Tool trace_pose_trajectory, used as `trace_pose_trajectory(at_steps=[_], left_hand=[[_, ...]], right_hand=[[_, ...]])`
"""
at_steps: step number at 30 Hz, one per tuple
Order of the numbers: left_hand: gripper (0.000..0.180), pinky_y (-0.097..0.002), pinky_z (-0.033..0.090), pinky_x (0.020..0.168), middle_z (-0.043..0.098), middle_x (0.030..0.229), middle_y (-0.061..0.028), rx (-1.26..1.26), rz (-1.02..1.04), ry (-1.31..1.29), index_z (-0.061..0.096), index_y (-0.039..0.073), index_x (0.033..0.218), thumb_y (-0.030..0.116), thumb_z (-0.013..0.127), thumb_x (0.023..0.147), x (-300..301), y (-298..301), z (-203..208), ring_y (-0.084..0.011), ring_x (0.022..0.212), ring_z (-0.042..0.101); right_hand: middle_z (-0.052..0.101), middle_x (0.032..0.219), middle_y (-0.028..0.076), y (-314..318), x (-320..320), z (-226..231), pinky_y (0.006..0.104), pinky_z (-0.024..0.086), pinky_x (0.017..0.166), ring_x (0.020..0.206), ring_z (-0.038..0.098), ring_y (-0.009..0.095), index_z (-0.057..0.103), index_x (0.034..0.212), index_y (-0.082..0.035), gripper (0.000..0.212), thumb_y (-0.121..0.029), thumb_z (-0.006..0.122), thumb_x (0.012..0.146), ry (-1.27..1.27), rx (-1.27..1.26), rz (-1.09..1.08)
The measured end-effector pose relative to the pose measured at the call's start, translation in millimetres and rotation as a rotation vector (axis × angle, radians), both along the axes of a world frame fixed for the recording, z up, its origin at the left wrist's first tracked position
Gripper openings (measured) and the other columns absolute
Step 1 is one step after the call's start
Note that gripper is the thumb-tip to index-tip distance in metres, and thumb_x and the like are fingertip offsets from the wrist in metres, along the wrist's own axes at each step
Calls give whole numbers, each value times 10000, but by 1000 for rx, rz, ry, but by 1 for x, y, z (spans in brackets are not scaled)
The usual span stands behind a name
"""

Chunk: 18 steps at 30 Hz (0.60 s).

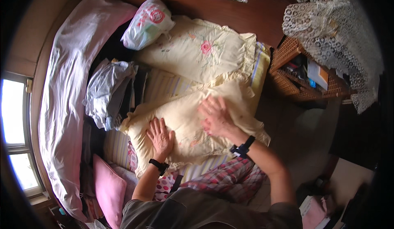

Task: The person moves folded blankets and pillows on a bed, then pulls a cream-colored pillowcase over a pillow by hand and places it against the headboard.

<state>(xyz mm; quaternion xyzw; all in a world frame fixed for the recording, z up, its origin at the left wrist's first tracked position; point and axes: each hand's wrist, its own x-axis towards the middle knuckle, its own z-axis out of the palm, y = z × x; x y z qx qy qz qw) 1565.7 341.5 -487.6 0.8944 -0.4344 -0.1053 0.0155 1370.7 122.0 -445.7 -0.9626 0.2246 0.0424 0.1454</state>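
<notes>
A cream pillow (184,110) with ruffled edges and embroidered flowers lies in front of me on the bed. My left hand (160,138) rests flat on its left part, fingers spread. On the pillow's upper middle is my right hand (215,115), somewhat blurred, with its fingers apart and no object in them. Beyond it lies a second cream pillow (193,50) with a ruffled border and a pink embroidered flower. Each of my wrists has a black band.
Left of the pillows are piled folded clothes (108,91), a white plastic bag (148,24) and a long pinkish cloth (65,106). A pink cushion (109,192) leans near me. A wicker shelf (287,58) under a lace cover (328,19) stands right of the bed.
</notes>
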Motion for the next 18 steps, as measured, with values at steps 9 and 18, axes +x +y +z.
trace_pose_trajectory(at_steps=[9,18], left_hand=[[678,-602,51,1159,179,1607,-123,-99,-108,-51,365,132,1488,414,552,900,39,68,26,-347,1489,100],[716,-598,114,1151,122,1608,-178,-125,48,46,277,121,1519,344,570,905,78,94,9,-391,1479,91]], right_hand=[[164,1610,63,-58,-54,-14,556,7,1196,1487,90,300,344,1484,-216,605,-466,505,957,-3,31,-555],[218,1591,103,-11,-56,-42,582,223,1131,1448,220,352,327,1499,-209,661,-519,487,938,-47,-92,-530]])
